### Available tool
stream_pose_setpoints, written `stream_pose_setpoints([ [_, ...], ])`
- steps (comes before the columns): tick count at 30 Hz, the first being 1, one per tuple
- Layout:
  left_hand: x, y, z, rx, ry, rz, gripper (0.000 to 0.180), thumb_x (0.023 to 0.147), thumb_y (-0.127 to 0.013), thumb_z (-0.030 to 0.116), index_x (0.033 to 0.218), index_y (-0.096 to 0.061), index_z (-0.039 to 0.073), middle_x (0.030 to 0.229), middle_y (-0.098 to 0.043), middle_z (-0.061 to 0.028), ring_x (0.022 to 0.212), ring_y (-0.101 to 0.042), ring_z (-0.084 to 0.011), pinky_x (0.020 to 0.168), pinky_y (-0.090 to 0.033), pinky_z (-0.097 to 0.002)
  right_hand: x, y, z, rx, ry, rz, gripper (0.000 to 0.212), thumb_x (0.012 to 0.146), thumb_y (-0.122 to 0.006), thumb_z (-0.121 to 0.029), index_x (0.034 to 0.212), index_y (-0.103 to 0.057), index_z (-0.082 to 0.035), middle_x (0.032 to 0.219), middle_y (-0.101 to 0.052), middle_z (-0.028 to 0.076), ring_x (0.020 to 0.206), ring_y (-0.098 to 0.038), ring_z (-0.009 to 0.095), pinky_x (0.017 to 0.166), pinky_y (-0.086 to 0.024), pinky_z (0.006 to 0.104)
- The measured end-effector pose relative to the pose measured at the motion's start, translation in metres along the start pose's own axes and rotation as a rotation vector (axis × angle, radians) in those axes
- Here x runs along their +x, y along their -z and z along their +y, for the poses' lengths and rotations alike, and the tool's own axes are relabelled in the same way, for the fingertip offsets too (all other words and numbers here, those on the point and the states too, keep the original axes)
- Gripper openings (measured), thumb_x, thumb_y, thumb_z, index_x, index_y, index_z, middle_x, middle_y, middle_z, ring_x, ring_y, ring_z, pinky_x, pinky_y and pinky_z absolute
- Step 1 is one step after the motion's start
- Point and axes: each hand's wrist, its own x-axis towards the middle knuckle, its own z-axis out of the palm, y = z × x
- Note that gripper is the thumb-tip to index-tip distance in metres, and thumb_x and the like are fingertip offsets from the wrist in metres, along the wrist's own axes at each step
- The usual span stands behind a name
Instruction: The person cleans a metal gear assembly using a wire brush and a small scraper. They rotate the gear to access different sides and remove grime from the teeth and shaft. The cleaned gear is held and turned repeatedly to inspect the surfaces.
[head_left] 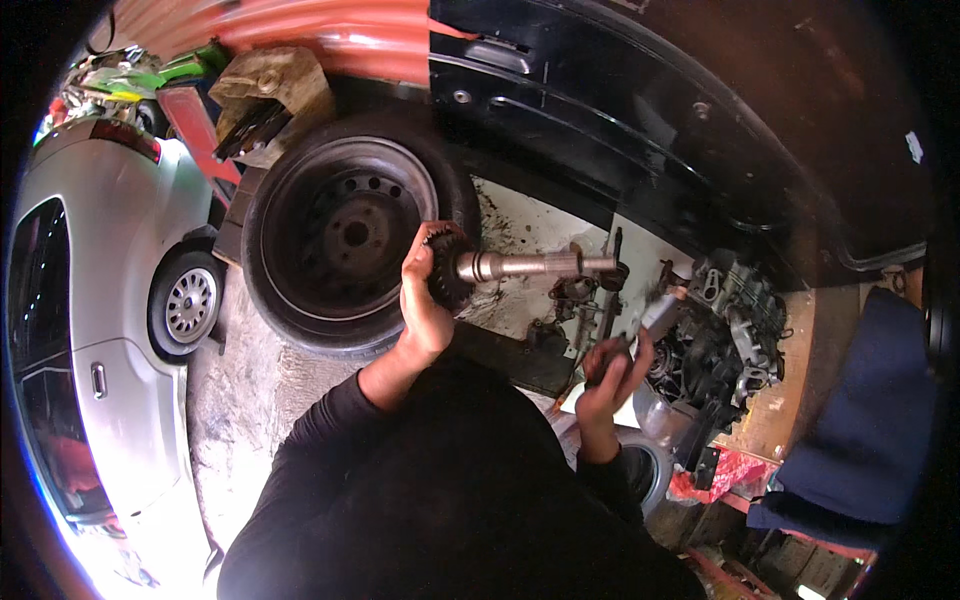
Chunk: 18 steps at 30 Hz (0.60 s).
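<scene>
Head view: a silver car with a pale multi-hole wheel cover [120,330] fills the left of the frame, and a glossy black ribbed panel [620,120] spans the upper right. A black-tyred wheel with a dark steel rim [357,234] lies left of upper centre. Navy-blue cloth [860,400] hangs at the far right, and a greasy grey-and-black metal engine assembly [735,330] sits right of centre. Mid-frame is a bare-metal stepped shaft with a dark toothed gear at one end [530,264], lying roughly level in the air, its thin end pointing right. The left hand [425,310] is closed around the gear end, partly overlapping the wheel in the picture. The right hand [612,385], lower right of centre, is blurred with bent, parted fingers; a dark patch shows among them, but whether it is gripped cannot be told. Just beyond its fingertips is a blurred whitish cylinder [660,316]; contact is unclear.
</scene>
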Motion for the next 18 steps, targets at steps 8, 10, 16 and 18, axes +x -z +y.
stream_pose_setpoints([
  [8, 0.012, -0.037, 0.039, -0.535, 0.501, -0.122, 0.059, 0.097, -0.036, 0.059, 0.107, -0.065, 0.008, 0.091, -0.07, -0.0076, 0.073, -0.066, -0.0193, 0.055, -0.049, -0.0292, 0.029, -0.064, -0.095, -0.543, 0.37, -0.667, 0.048, 0.093, -0.059, -0.005, 0.141, -0.055, -0.006, 0.093, -0.062, 0.018, 0.074, -0.066, 0.031, 0.068, -0.054, 0.0389],
  [10, 0.018, -0.027, 0.043, -0.639, 0.526, -0.321, 0.058, 0.097, -0.037, 0.058, 0.109, -0.065, 0.009, 0.093, -0.07, -0.0078, 0.076, -0.066, -0.0202, 0.059, -0.051, -0.0297, 0.034, -0.069, -0.101, -0.603, 0.307, -0.725, 0.045, 0.093, -0.057, -0.001, 0.137, -0.056, 0.001, 0.117, -0.067, 0.026, 0.091, -0.071, 0.037, 0.08, -0.055, 0.039],
  [16, 0.002, -0.049, 0.051, -0.369, 0.403, 0.029, 0.05, 0.098, -0.034, 0.058, 0.103, -0.06, 0.017, 0.076, -0.061, 0.0008, 0.049, -0.046, -0.0101, 0.039, -0.028, -0.0244, 0.036, -0.073, -0.112, -0.586, 0.289, -0.761, 0.046, 0.091, -0.055, 0.001, 0.136, -0.057, 0.002, 0.12, -0.068, 0.024, 0.097, -0.071, 0.037, 0.083, -0.055, 0.038],
  [18, 0.0, -0.047, 0.049, -0.378, 0.364, 0.049, 0.049, 0.099, -0.034, 0.057, 0.105, -0.06, 0.015, 0.082, -0.062, 0.0004, 0.057, -0.05, -0.0109, 0.046, -0.033, -0.0259, 0.038, -0.085, -0.112, -0.556, 0.324, -0.738, 0.046, 0.091, -0.057, 0.001, 0.136, -0.057, 0.002, 0.117, -0.069, 0.025, 0.096, -0.071, 0.038, 0.082, -0.055, 0.0379],
])
